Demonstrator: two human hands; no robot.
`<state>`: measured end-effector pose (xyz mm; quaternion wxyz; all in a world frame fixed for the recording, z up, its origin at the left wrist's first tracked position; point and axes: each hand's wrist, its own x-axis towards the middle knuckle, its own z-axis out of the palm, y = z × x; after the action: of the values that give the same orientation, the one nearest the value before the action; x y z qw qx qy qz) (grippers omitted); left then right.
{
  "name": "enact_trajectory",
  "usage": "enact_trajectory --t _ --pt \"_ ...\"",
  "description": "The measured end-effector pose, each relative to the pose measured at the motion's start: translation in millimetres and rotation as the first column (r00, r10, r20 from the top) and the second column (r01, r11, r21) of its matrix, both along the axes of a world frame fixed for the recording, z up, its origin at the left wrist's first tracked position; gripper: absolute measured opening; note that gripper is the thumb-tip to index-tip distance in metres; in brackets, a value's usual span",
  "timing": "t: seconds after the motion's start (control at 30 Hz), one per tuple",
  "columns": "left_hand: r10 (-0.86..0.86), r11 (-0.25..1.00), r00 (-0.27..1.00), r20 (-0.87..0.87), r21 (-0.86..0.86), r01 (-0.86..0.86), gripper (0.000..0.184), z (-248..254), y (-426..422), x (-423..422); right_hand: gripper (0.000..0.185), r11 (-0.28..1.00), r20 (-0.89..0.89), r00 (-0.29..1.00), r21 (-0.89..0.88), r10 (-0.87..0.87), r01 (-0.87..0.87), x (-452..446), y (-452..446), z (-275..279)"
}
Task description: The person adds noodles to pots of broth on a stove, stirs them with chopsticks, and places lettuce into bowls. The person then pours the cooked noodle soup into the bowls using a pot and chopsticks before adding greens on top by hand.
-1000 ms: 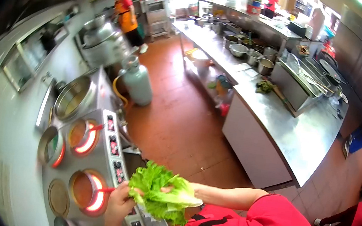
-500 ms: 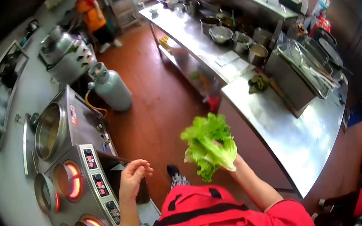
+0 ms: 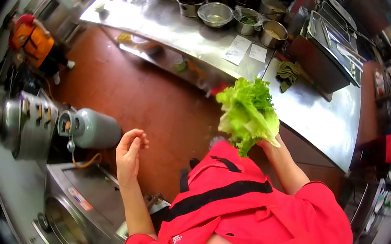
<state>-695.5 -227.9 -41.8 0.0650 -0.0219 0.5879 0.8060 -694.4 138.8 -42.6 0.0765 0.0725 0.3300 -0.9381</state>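
A bunch of bright green lettuce (image 3: 248,111) is held out in front of my body, above the floor and near the counter corner. My right hand (image 3: 269,142) grips it at the pale stem end; the leaves hide most of those fingers. My left hand (image 3: 130,155) is raised at the left, its fingers curled in together with nothing visible in them. It hangs over the floor, a little right of a grey gas cylinder (image 3: 98,130), and touches nothing.
A steel counter (image 3: 168,29) carries several pots, a metal bowl (image 3: 215,15), paper sheets (image 3: 237,50), a dark green cloth (image 3: 287,74) and a large steel container (image 3: 320,59). At lower left stands a steel cooker (image 3: 83,184). A person in orange (image 3: 35,44) stands at far left.
My view has turned and moved forward, so the counter is nearer and the glowing burners are out of sight. The lettuce stays in my right hand; my left hand stays curled.
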Motion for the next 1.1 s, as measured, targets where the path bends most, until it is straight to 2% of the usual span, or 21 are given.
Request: enact_trajectory --t 0.03,0.13,0.17,0.23,0.3,0.4,0.5,0.57,0.6,0.63,0.67,0.7,0.73,0.77,0.8,0.87,0.9,0.93,0.97,1.03,1.1 --pt "-0.05 0.999 0.999 -0.013 -0.01 0.05 0.017 5 0 -25 0.047 1.0 -0.001 1.0 -0.03 -0.008 0.008 -13 -8 12" --pt "-0.159 0.987 0.985 -0.066 0.0 0.159 0.017 19 1 -123 0.049 0.998 0.012 0.999 0.03 -0.048 0.048 -77 -7 -24" --pt "-0.155 0.986 0.981 -0.118 -0.08 0.146 0.017 24 1 -156 0.05 0.999 0.002 0.999 0.041 -0.035 0.035 -99 -8 -29" --pt "-0.149 0.982 0.973 -0.177 -0.142 0.125 0.016 43 -1 -219 0.047 0.987 -0.002 1.0 -0.157 -0.022 0.021 -146 -14 -27" --pt "-0.142 0.976 0.971 -0.192 -0.191 0.104 0.016 61 -11 -280 0.046 0.976 -0.021 1.0 -0.218 -0.023 0.018 -201 -20 -22" --pt "-0.143 0.956 0.963 -0.226 -0.285 0.075 0.015 103 -19 -372 0.047 0.973 -0.052 0.997 -0.224 -0.063 0.049 -289 -18 -11" --pt "-0.189 0.881 0.915 -0.357 -0.473 -0.003 0.015 152 -21 -461 0.05 0.973 -0.07 0.987 -0.191 -0.142 0.127 -350 -15 -2" --pt "-0.228 0.849 0.876 -0.425 -0.528 -0.036 0.016 175 -16 -529 0.053 0.966 -0.078 0.975 -0.174 -0.209 0.193 -383 -10 -1" --pt "-0.219 0.794 0.849 -0.481 -0.593 -0.131 0.018 188 -9 -562 0.053 0.958 -0.066 0.967 -0.168 -0.247 0.233 -393 -8 -3" --pt "-0.235 0.76 0.869 -0.435 -0.639 -0.114 0.021 199 -6 -600 0.053 0.951 -0.06 0.96 -0.166 -0.275 0.262 -405 -6 -1" --pt "-0.303 0.689 0.799 -0.52 -0.698 -0.193 0.024 218 5 -631 0.052 0.941 -0.054 0.95 -0.163 -0.309 0.297 -414 -3 -2" --pt "-0.314 0.705 0.727 -0.611 -0.663 -0.252 0.026 228 17 -663 0.052 0.929 -0.042 0.938 -0.158 -0.344 0.334 -421 -2 -3" --pt "-0.345 0.679 0.71 -0.614 -0.685 -0.263 0.028 233 22 -700 0.052 0.915 -0.034 0.923 -0.155 -0.382 0.373 -423 -1 -5" --pt "-0.423 0.568 0.63 -0.651 -0.732 -0.375 0.032 243 29 -739 0.052 0.899 -0.027 0.908 -0.153 -0.419 0.41 -429 -1 -7" --pt "-0.486 0.436 0.625 -0.611 -0.789 -0.433 0.036 255 35 -776 0.052 0.883 -0.018 0.892 -0.147 -0.452 0.445 -436 -2 -9" --pt "-0.539 0.376 0.608 -0.583 -0.812 -0.446 0.041 280 54 -836 0.052 0.841 -0.002 0.849 -0.136 -0.528 0.523 -442 -8 -13" --pt "-0.543 0.416 0.509 -0.668 -0.74 -0.529 0.038 282 62 -881 0.052 0.82 0.008 0.827 -0.128 -0.562 0.558 -447 -14 -15" --pt "-0.55 0.403 0.525 -0.649 -0.757 -0.514 0.038 289 72 -920 0.051 0.795 0.014 0.803 -0.123 -0.596 0.593 -449 -21 -16" --pt "-0.599 0.411 0.411 -0.687 -0.705 -0.578 0.038 296 82 -960 0.051 0.767 0.022 0.774 -0.115 -0.633 0.631 -450 -29 -18" --pt "-0.607 0.345 0.434 -0.666 -0.712 -0.611 0.037 312 107 -1009 0.051 0.706 0.03 0.711 -0.1 -0.703 0.701 -458 -48 -17" --pt "-0.715 0.19 0.406 -0.568 -0.718 -0.67 0.035 320 127 -1051 0.051 0.636 0.04 0.64 -0.085 -0.767 0.767 -465 -69 -14"
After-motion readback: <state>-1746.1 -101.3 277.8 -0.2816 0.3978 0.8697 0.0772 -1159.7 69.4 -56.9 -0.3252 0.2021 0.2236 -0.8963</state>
